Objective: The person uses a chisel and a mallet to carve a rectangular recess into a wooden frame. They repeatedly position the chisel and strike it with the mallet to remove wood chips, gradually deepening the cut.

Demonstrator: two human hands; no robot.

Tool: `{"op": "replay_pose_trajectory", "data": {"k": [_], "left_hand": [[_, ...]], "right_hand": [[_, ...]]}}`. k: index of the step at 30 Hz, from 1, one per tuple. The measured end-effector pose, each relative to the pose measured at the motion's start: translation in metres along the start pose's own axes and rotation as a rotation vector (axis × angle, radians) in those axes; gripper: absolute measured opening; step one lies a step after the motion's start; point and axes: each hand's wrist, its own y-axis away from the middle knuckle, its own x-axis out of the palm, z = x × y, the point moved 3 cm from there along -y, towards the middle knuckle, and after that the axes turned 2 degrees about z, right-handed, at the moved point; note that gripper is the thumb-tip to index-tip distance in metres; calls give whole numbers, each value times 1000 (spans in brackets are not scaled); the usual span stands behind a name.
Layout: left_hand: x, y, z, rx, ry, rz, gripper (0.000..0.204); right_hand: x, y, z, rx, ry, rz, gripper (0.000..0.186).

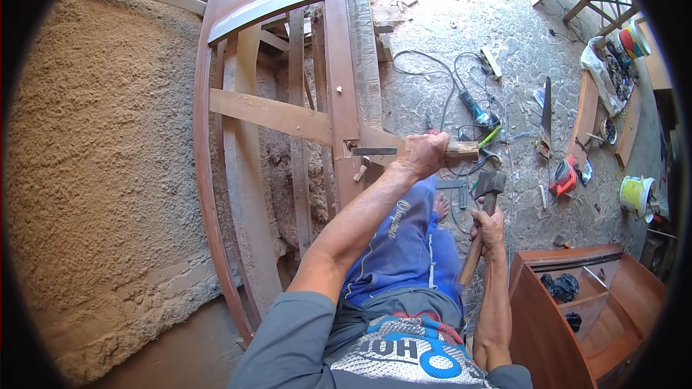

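My left hand (421, 156) is wrapped round a chisel (375, 150). Its flat steel blade points left, with the tip at a small mortise in the reddish-brown wooden frame (340, 65). The chisel's pale wooden handle sticks out to the right of my fist. Lower and to the right, my right hand (490, 227) grips a hammer (489, 184) by its wooden shaft. The hammer's dark metal head points up, apart from the chisel handle. A wood chip (362, 170) lies on the frame just below the blade.
The frame rests over wooden beams beside a sawdust heap (108, 137) on the left. On the floor to the right are a corded power tool (476, 109), a handsaw (546, 115), a red power tool (564, 177), a metal square (455, 186) and a bucket (636, 194). A wooden drawer unit (537, 310) stands near right.
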Motion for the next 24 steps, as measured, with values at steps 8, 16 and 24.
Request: {"op": "replay_pose_trajectory", "data": {"k": [8, 16, 24], "left_hand": [[-5, -16, 14, -177, -39, 15, 12], [0, -13, 14, -173, -68, 57, 12], [-1, -19, 9, -241, -72, 151, 37]], "right_hand": [[-6, -4, 30, -85, 99, 30, 45], [38, -23, 84, -281, 446, 140, 44], [38, -38, 76, -295, 212, -34, 45]]}}
